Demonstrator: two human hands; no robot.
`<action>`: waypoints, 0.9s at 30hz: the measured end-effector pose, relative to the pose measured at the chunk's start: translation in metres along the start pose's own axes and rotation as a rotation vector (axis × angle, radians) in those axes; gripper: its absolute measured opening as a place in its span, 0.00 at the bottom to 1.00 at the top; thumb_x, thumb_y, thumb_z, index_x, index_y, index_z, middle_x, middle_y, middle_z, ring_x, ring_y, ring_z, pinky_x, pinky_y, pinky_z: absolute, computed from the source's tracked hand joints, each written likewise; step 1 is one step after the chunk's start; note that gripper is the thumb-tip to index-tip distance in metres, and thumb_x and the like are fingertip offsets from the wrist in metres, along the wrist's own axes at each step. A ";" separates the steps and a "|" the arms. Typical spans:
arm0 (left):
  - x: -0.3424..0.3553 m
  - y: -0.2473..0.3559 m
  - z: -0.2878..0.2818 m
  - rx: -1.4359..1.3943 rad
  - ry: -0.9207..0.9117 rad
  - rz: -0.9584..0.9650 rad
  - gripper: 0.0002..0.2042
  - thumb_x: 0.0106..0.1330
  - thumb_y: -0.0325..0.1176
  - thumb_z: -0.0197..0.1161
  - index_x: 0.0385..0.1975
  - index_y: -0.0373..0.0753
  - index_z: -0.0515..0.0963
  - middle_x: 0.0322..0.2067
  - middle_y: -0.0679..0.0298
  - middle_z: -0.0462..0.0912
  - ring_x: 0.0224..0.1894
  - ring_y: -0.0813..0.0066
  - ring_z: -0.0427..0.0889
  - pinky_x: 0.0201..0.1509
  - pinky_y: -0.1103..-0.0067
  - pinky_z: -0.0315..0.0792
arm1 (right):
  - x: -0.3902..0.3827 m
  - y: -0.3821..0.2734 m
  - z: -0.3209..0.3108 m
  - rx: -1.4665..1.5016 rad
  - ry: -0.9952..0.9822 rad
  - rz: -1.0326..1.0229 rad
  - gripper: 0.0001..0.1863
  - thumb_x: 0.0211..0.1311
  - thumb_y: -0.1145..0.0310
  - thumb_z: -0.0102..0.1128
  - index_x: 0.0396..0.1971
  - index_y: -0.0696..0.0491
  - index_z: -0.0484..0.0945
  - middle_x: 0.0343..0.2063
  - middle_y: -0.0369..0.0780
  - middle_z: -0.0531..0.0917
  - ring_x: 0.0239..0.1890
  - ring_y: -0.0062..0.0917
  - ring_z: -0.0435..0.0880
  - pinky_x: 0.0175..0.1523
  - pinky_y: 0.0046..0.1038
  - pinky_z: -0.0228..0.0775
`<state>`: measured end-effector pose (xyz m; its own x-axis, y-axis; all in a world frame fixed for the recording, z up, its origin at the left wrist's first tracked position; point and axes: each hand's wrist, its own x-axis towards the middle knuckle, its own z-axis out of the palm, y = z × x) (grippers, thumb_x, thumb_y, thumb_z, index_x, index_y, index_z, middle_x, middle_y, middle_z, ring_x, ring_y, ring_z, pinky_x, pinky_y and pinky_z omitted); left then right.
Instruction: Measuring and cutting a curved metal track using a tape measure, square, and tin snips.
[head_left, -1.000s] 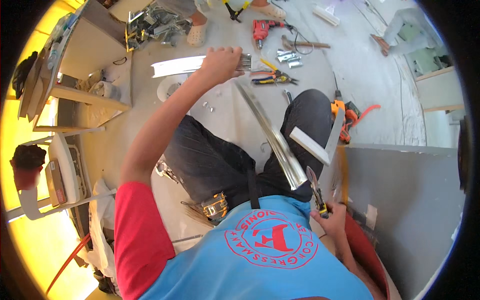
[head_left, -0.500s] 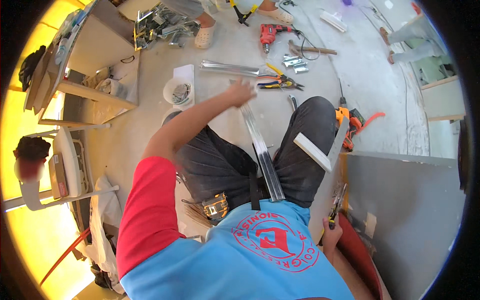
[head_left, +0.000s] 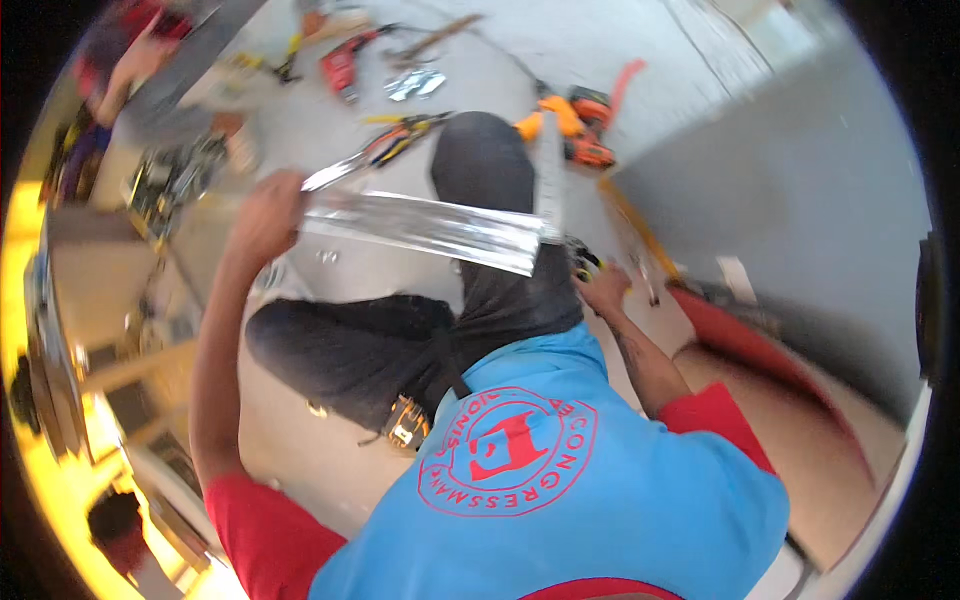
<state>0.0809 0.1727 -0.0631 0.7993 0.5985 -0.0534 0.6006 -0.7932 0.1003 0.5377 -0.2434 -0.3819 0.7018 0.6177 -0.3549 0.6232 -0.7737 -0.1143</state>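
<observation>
My left hand [head_left: 268, 215] grips one end of a long silver metal strip [head_left: 420, 228], which stretches across my right thigh to a pale straight-edged piece [head_left: 549, 180] by that knee. My right hand [head_left: 603, 287] is closed on snips [head_left: 586, 262] with black and yellow handles, beside the thigh. Pliers [head_left: 398, 138] with yellow and orange handles lie beyond my left hand, next to another silver strip [head_left: 335, 172]. A yellow-and-black pouch or tool [head_left: 407, 423] sits at my waist. The picture is blurred by motion.
An orange cordless tool [head_left: 590, 140], a red drill [head_left: 343, 70], a hammer [head_left: 435, 40] and small metal pieces [head_left: 413, 85] lie ahead. A co-worker [head_left: 140, 65] is at upper left by a metal pile [head_left: 180, 180]; another person [head_left: 115, 530] is at lower left. A grey panel [head_left: 790, 200] stands right.
My left hand let go of one strip onto the floor, then took the strip from my lap and swung it crosswise. My right hand rose with the snips. The view has turned.
</observation>
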 end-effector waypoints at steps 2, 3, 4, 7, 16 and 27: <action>-0.029 0.016 -0.044 0.059 0.124 -0.017 0.19 0.53 0.23 0.68 0.45 0.38 0.71 0.40 0.50 0.78 0.45 0.41 0.79 0.47 0.54 0.74 | -0.020 -0.033 -0.017 -0.013 0.023 0.076 0.63 0.48 0.31 0.74 0.74 0.62 0.61 0.60 0.62 0.76 0.67 0.56 0.72 0.74 0.65 0.49; -0.039 0.030 -0.056 0.073 0.213 -0.020 0.18 0.57 0.31 0.72 0.44 0.37 0.71 0.38 0.50 0.77 0.42 0.42 0.79 0.44 0.54 0.73 | -0.024 -0.038 -0.019 -0.031 0.004 0.092 0.64 0.47 0.32 0.75 0.75 0.60 0.60 0.61 0.62 0.74 0.68 0.56 0.69 0.74 0.66 0.46; -0.051 0.044 -0.065 0.090 0.299 -0.032 0.21 0.62 0.40 0.75 0.43 0.36 0.71 0.36 0.49 0.77 0.39 0.42 0.79 0.41 0.54 0.72 | -0.028 -0.042 -0.020 -0.046 -0.020 0.097 0.64 0.46 0.33 0.76 0.76 0.59 0.58 0.63 0.62 0.72 0.70 0.57 0.66 0.75 0.67 0.44; -0.080 0.078 -0.053 0.235 0.287 -0.251 0.34 0.58 0.64 0.72 0.45 0.37 0.72 0.35 0.52 0.76 0.35 0.44 0.80 0.36 0.55 0.73 | -0.036 -0.048 -0.030 0.034 -0.101 0.141 0.67 0.44 0.35 0.78 0.78 0.57 0.55 0.66 0.62 0.67 0.73 0.57 0.60 0.76 0.68 0.38; -0.128 0.127 0.043 0.142 0.236 -0.458 0.33 0.55 0.49 0.81 0.55 0.38 0.74 0.39 0.56 0.75 0.43 0.49 0.79 0.46 0.58 0.73 | -0.018 -0.045 0.003 0.046 0.053 -0.008 0.65 0.43 0.43 0.84 0.78 0.53 0.55 0.72 0.57 0.60 0.76 0.54 0.55 0.79 0.64 0.38; -0.152 0.137 0.036 0.076 0.254 -0.387 0.44 0.52 0.44 0.82 0.69 0.37 0.69 0.44 0.57 0.79 0.49 0.53 0.77 0.59 0.59 0.70 | 0.007 -0.076 -0.001 0.309 0.276 -0.109 0.49 0.56 0.46 0.76 0.71 0.57 0.66 0.68 0.54 0.65 0.72 0.53 0.61 0.74 0.58 0.52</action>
<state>0.0423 -0.0309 -0.0775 0.4923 0.8530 0.1734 0.8609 -0.5066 0.0477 0.4952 -0.1801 -0.3747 0.7295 0.6805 -0.0686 0.5958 -0.6815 -0.4249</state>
